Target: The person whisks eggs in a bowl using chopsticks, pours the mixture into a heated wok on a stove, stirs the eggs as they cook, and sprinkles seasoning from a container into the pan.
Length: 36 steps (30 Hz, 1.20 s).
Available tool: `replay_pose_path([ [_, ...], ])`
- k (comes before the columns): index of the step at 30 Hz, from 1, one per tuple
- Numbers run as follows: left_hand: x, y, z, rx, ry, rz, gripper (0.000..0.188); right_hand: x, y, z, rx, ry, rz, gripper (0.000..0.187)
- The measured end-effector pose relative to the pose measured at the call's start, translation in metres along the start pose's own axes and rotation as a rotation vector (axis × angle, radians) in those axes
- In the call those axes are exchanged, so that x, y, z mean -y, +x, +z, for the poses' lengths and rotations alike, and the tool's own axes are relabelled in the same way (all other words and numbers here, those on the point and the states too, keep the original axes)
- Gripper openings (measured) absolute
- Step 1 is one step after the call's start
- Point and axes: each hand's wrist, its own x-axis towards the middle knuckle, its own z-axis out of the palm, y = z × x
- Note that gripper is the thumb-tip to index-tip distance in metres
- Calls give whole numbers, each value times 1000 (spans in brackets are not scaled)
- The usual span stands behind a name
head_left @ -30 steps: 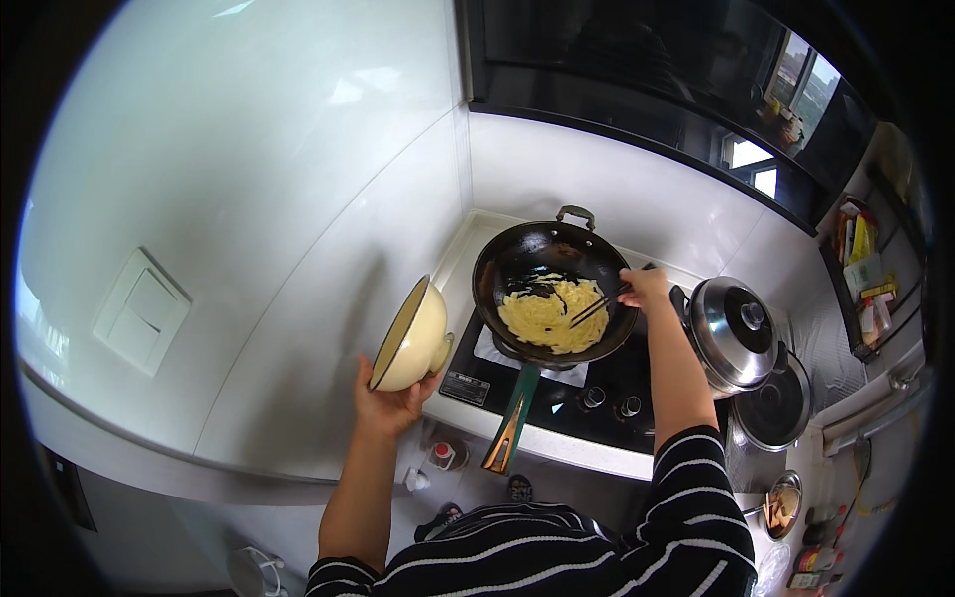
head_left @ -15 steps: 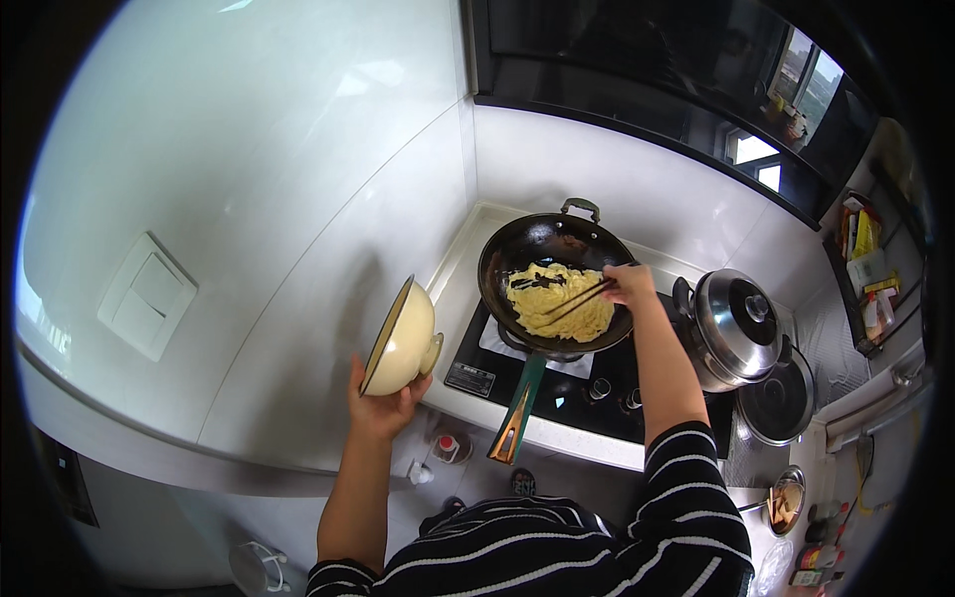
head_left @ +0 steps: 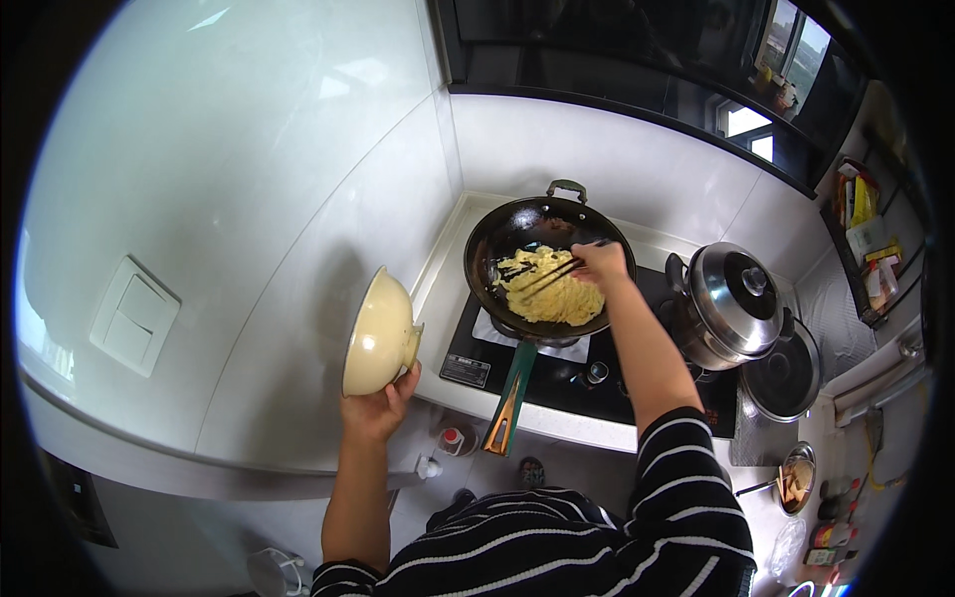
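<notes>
In the head view, the corners are lost in the dark rim of the lens, and the glossy black panel [head_left: 637,60] is cut off above. The inside of the cream bowl [head_left: 380,338] cannot be seen: it is held on its side, its mouth turned left toward the white wall [head_left: 239,219] and its foot ring to the right. The lower right edge of the wok [head_left: 502,229] and part of the black hob [head_left: 557,388] are covered by the right forearm. At lower right, the contents of a small metal pan [head_left: 799,462] are hard to make out.

By the left hand [head_left: 373,410], the bowl is gripped from below, fingers and thumb being closed around its lower part near the foot ring; some fingertips are hidden. By the right hand [head_left: 602,267], dark chopsticks [head_left: 545,281] are gripped in curled fingers above the right side of the wok, their tips reaching into the yellow, egg-like food [head_left: 557,301]. The food is spread over the wok's bottom. The green handle [head_left: 509,398] is pointed toward the person and is left untouched. To the right, a lidded steel pot [head_left: 718,343] is seen.
</notes>
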Motion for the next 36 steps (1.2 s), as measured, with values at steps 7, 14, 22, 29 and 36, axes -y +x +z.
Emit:
replay_pose_path([
  [7,6,-2,0,129,53,-63,63,35,-10,-41,-266,-205,-82,28],
  [14,15,7,14,-366,532,408,73,-1,-19,19,-80,182,-53,20],
  [22,37,-23,20,-443,586,522,72,36,4,-51,-270,-203,-82,22],
  [29,45,-15,27,-403,609,482,72,-15,9,51,-229,423,-26,19],
  [36,36,-16,19,-352,604,437,73,33,-15,-52,15,-168,19,20],
])
